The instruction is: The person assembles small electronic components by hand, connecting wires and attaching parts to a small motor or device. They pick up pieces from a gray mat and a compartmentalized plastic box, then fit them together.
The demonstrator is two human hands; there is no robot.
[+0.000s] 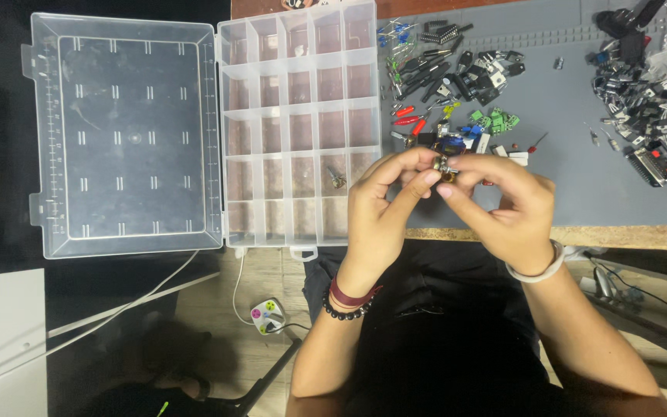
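Above mat edge, left hand point(384, 202), right hand point(512, 208) pinch component point(446, 166).

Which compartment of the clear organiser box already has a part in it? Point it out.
The fourth-row compartment, second from the right: one small metal part lies there; the other compartments look empty.

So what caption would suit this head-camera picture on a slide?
Both hands, left and right, pinch a small metal part above a grey mat, beside an open clear organizer box.
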